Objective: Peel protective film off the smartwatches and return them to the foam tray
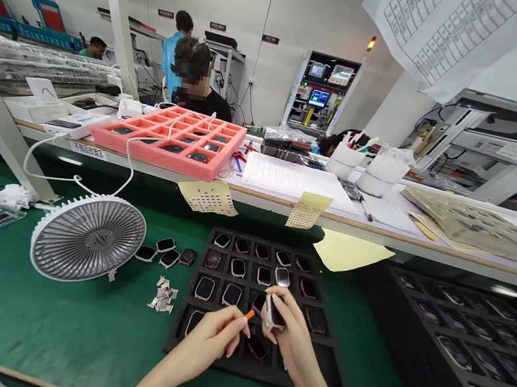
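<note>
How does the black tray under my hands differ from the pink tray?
The black tray is dark, the pink tray bright. The black tray lies on the green mat, the pink tray on the higher shelf. A white cable crosses the pink tray, not the black tray. Both hold watch-like devices in cells.

On the counter (14, 330) before us lies a foam watch tray (252, 369), our left hand (206, 338) and right hand (290, 339) above it, the left pinching a small item (249, 314), the right around a watch case (275, 310). A desk fan (88, 238) sits to its left, a second tray (459, 362) to its right. Behind, on a raised shelf (382, 232), a pink foam tray (173, 138) stands beside papers (295, 180).
</note>
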A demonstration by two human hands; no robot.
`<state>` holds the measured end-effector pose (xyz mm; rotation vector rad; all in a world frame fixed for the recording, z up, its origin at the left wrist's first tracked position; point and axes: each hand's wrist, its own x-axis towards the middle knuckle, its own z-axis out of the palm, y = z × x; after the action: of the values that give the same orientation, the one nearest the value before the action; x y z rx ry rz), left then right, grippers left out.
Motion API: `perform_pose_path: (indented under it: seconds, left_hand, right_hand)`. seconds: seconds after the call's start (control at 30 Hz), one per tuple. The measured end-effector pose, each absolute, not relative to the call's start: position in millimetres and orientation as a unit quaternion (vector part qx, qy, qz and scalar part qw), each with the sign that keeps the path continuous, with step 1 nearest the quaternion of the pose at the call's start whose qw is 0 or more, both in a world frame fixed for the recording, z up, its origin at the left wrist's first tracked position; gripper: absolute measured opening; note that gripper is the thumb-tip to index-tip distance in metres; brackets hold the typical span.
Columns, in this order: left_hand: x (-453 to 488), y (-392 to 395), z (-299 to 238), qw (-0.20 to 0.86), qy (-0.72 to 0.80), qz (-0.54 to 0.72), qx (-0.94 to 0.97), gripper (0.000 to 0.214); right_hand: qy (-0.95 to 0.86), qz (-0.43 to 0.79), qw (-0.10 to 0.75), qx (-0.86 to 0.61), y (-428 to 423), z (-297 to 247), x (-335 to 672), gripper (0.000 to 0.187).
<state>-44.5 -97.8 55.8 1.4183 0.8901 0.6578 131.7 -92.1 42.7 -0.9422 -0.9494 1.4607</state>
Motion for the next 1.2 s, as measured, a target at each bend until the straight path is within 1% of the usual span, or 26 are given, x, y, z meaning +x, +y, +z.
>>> perform_pose_path:
  seconds: [0.13,0.4,0.7,0.93,1.07,1.2]
  left_hand:
    - [-32,-98,55,0.672,0.369,0.294,0.571,0.041]
    - [-31,-101,55,0.695,0.366,0.310,0.536,0.048]
    - [-31,-99,52,0.684,0.356,0.324,0.548,0.050]
    - [-31,-99,53,0.652,0.365,0.320,0.583,0.049]
    - [-29,-100,52,0.652,0.361,0.333,0.578,0.049]
    - [-29,-100,50,0.644,0.368,0.336,0.580,0.048]
  right_hand:
    - [-0.347,0.684,0.551,-0.328,-93,49,113,0.022]
    - [-0.309,0.722,0.548,-0.287,-91,45,107,0.026]
    - [-0.295,0.730,0.550,-0.279,-87,44,103,0.026]
    - [-0.350,0.681,0.538,-0.354,-90,43,101,0.030]
    - [-0.299,0.715,0.548,-0.314,-89,44,100,0.030]
    - [-0.282,0.722,0.563,-0.287,-89,44,101,0.027]
